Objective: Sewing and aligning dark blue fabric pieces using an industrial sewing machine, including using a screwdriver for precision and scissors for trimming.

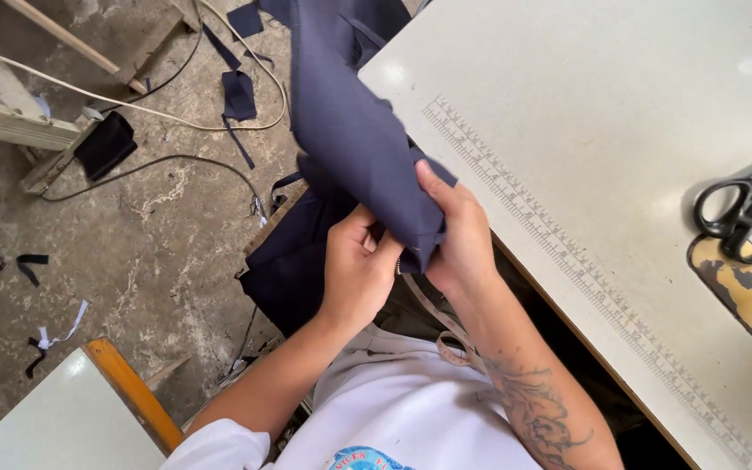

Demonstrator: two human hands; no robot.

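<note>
Both sets of fingers are closed on one piece of navy cloth (pixel 354 130): the right hand (pixel 454 231) wraps its fingers over the folded lower end, thumb on the far side, and the left hand (pixel 357 270) pinches the same end from the left, fingers curled together, touching the right hand. The cloth runs up and away from the hands toward the far edge of view, hanging just left of the table's edge, over a darker heap of fabric (pixel 293 261) below. A tan tape (pixel 441 326) loops down from under the hands toward the white shirt. To the right lies one pale table (pixel 620 113) with a printed ruler strip (pixel 567 252) running along its near-left edge; its broad middle is bare, and one pair of black-handled scissors (pixel 741 204) sits at the far right. Left, on the concrete floor (pixel 150 252), lie several navy scraps (pixel 238 94), two cables and one black pad (pixel 104 144).
</note>
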